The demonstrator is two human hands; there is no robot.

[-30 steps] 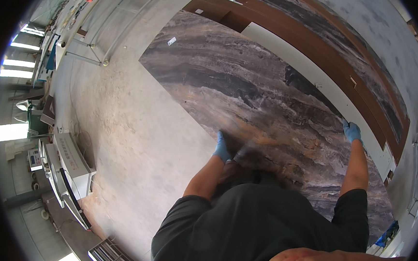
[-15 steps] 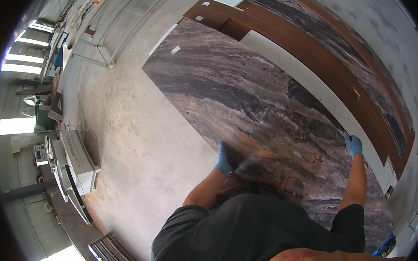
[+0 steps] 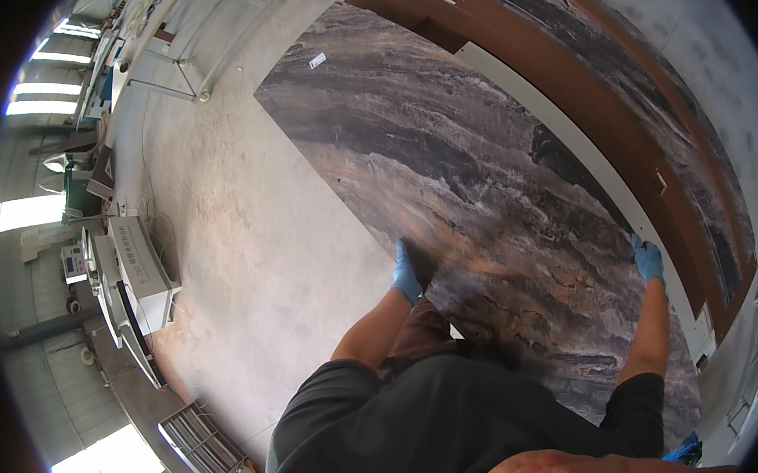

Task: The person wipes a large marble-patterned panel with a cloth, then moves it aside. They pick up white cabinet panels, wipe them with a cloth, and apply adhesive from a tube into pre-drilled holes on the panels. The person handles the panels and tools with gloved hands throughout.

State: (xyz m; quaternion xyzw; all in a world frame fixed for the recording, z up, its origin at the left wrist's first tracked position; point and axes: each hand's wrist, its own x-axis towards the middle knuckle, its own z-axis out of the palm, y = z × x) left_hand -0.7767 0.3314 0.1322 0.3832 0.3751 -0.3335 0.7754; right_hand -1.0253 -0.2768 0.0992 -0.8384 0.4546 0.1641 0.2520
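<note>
A large panel with a dark, brown-veined marble pattern [image 3: 463,178] lies flat in front of me, with a small white label near its far left corner. My left hand [image 3: 405,274], in a blue glove, holds the panel's left edge near my body. At the right edge my right hand [image 3: 648,260], gloved in blue too, is closed over the rim, its thumb side up. Both hands' undersides are hidden. Beneath the panel, a pale grey board [image 3: 554,105] shows along the right side.
To the right lie a long brown board [image 3: 579,82] and a further marble-patterned strip [image 3: 641,86]. Concrete floor [image 3: 222,247] spreads on the left. A white machine housing [image 3: 140,271], a slatted metal rack [image 3: 202,451] and a metal-tube frame [image 3: 167,97] stand there.
The marble-patterned panel has slid forward, covering the white edge and one label that showed at its far end. Both hands moved with it, keeping their hold. The view has shifted slightly.
</note>
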